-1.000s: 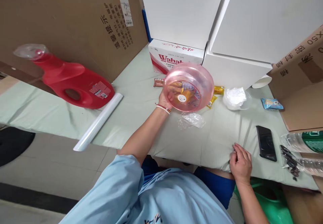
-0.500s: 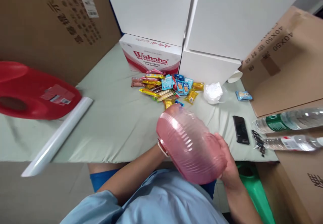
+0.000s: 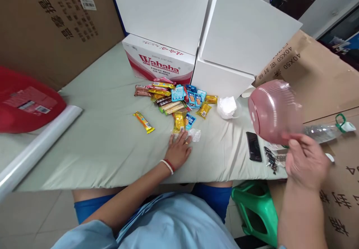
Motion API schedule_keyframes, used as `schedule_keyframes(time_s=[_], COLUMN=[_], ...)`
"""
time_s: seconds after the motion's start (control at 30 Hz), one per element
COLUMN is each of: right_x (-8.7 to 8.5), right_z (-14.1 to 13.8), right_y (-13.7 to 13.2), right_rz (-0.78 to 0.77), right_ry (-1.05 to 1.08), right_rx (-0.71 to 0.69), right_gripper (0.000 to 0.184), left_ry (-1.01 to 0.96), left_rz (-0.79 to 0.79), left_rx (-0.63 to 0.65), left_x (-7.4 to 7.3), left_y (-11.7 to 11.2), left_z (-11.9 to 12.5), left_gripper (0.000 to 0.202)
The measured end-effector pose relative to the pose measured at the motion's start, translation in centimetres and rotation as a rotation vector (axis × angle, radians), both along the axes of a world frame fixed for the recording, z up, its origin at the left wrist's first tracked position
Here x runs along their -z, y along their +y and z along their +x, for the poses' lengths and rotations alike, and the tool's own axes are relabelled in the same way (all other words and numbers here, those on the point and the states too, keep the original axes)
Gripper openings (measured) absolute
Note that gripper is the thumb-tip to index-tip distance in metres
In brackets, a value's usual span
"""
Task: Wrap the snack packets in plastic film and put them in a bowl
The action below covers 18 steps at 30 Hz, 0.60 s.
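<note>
My right hand [image 3: 307,163] grips the rim of a pink translucent plastic bowl [image 3: 276,110], raised and tilted over the right side of the table. My left hand [image 3: 178,151] lies palm down on the green cloth, fingers spread. Its fingertips are at a yellow snack packet [image 3: 179,121] and beside a crumpled clear wrapper [image 3: 195,134]. Beyond it lies a pile of small wrapped snacks, among them a light blue packet [image 3: 177,93] and brown stick packs [image 3: 164,101]. One yellow-orange bar [image 3: 144,122] lies apart to the left.
White boxes [image 3: 234,28] and a Wahaha carton [image 3: 159,60] stand behind the snacks. A white bundle in a clear bag [image 3: 227,106], a phone [image 3: 254,146] and plastic bottles [image 3: 322,132] are at right. At left are a red container [image 3: 30,99] and a white roll [image 3: 42,144].
The bowl has moved from in front of me to the right, now in my right hand alone. My left hand has let go and rests by the snacks. A yellow-orange bar lies separate.
</note>
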State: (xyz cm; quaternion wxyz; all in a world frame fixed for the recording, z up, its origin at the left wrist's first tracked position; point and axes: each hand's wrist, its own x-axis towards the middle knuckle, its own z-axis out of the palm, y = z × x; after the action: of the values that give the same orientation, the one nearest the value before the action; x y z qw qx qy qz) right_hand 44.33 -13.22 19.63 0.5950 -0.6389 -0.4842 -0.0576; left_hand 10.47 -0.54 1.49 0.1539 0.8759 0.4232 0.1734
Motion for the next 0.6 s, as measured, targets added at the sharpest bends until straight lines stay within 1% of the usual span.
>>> schedule_keyframes(time_s=[0.07,0.13,0.2,0.27,0.33,0.37,0.43,0.5,0.6], right_x=[1.3,3.5,6.0,8.3,10.1,10.6,11.3,11.4,11.3], right_z=[2.0,3.8,5.4,6.5,7.2,7.5,8.3,9.5,11.5], right_y=[3.6,6.2,7.7,8.3,8.7,8.8,9.3,9.9,10.9], right_rz=[-0.107,-0.240,-0.343,-0.418,-0.465,-0.479,-0.493,-0.498,-0.507], right_ry=[0.002,-0.074,-0.186,-0.288,-0.344,-0.352,-0.349,-0.337,-0.342], right_rx=[0.045,0.071,0.081,0.081,0.092,0.105,0.134,0.166,0.203], right_gripper=[0.029,0.038,0.044,0.049,0.050,0.050,0.049,0.049,0.049], left_ry=[0.043,0.058,0.062,0.062,0.061,0.064,0.075,0.083,0.091], left_rz=[-0.005,0.006,0.020,0.035,0.050,0.057,0.069,0.077,0.101], left_rx=[0.053,0.096,0.121,0.145,0.156,0.161,0.170,0.172,0.174], left_x=[0.7,1.1,1.4,1.7,1.9,2.0,2.2,2.3,2.2], left_y=[0.0,-0.1,-0.3,-0.4,-0.6,-0.8,-1.0,-1.1,-1.2], left_z=[-1.0,-2.5,-4.3,-6.2,-8.0,-8.8,-9.8,-10.2,-10.3], left_gripper=[0.048,0.047,0.046,0.045,0.045,0.046,0.047,0.049,0.049])
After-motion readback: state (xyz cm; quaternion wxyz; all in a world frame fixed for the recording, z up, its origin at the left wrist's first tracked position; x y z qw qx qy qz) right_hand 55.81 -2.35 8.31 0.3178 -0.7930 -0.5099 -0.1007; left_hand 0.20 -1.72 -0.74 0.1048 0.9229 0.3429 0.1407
